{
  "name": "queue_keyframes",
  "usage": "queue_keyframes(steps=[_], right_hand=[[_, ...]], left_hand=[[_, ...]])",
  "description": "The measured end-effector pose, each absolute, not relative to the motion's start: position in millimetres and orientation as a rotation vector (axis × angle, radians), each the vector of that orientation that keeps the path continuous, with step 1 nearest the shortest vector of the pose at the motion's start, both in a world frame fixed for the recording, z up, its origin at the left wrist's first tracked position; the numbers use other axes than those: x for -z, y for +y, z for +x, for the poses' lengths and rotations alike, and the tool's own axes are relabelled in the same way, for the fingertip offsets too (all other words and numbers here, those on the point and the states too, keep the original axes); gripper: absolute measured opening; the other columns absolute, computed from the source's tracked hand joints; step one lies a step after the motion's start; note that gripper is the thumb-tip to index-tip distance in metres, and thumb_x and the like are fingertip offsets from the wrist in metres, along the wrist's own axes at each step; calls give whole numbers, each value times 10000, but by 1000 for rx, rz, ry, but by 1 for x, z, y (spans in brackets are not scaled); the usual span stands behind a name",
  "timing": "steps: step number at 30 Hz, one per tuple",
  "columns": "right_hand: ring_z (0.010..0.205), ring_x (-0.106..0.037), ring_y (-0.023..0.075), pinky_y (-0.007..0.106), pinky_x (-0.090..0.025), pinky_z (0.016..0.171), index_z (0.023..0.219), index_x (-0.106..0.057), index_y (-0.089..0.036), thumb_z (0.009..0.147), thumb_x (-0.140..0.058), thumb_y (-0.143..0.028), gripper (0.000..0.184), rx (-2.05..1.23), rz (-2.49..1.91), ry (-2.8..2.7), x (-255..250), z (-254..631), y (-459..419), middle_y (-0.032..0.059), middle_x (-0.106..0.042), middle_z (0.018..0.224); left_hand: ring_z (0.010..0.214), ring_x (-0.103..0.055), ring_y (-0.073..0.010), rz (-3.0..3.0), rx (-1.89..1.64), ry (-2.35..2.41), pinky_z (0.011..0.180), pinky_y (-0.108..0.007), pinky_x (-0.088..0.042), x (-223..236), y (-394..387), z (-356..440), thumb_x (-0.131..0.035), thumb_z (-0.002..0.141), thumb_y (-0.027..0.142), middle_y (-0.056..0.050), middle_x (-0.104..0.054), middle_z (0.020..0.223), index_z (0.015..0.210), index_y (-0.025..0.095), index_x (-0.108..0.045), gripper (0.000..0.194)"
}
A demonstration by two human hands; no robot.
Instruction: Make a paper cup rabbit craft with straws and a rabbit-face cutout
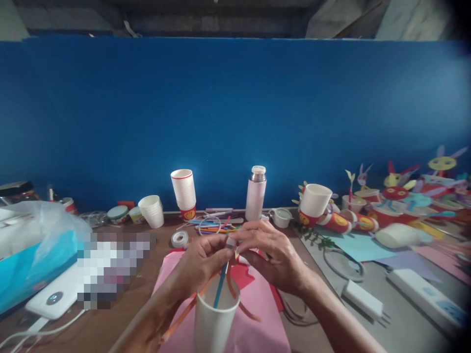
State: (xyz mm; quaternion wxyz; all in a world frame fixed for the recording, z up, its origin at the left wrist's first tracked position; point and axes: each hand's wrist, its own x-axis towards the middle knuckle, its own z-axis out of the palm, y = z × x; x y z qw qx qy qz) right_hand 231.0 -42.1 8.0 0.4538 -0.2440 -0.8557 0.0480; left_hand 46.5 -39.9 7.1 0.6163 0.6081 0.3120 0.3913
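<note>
My left hand (206, 260) is closed in a pinch at the top of a thin blue stick (221, 289), with a small white piece (231, 241) at its fingertips. Bent over the same spot is my right hand (270, 250); its fingertips come together there, and what they grip is partly hidden. The stick's lower end stands inside a white paper cup (215, 328) below my hands. Orange strips (248, 312) hang out over the cup's rim on both sides. Pink paper (265, 323) lies under the cup, with a red paper piece (242, 276) on it.
At the back stand stacked paper cups (183, 191) and a pink thermos (255, 196). A tape roll (179, 239) lies behind my left hand. On the right are a power strip (427, 294), a charger (363, 299) and several cup figures (395, 193). A power bank (55, 296) lies left.
</note>
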Motion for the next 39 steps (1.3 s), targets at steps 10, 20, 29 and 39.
queue_keyframes(steps=[10, 20, 29, 39], right_hand=[[966, -546, 169, 359, -389, 844, 855, -585, -209, 808, -523, -113, 123, -131, -615, -2145, -8, 233, -42, 21, -664, 953], [948, -563, 154, 342, -380, 845, 879, -558, -203, 838, -481, -118, 122, -175, -614, -2163, -12, 235, -40, 35, -644, 974], [1031, -515, 175, 329, -432, 833, 886, -539, -191, 821, -461, -75, 154, -267, -636, -2135, -10, 233, -42, 78, -554, 1072], [936, -543, 159, 328, -444, 784, 885, -538, -187, 829, -449, -95, 139, -156, -690, -2220, -13, 235, -44, 69, -560, 1025]], left_hand=[[576, -474, -88, 1396, -906, 697, 555, -198, -343, -3, -38, 49, -619, 734, 262, 2, -579, 628, 724, 124, -631, 139], [579, -442, -82, 1489, -887, 700, 571, -205, -329, -3, -38, 47, -561, 778, 214, 9, -552, 627, 684, 126, -629, 146], [604, -463, -92, 1452, -884, 741, 575, -205, -330, -6, -40, 46, -591, 754, 236, -5, -579, 655, 722, 127, -646, 127], [554, -375, -86, 1545, -832, 794, 523, -212, -274, -4, -43, 53, -566, 742, 235, 22, -475, 579, 618, 118, -574, 171]])
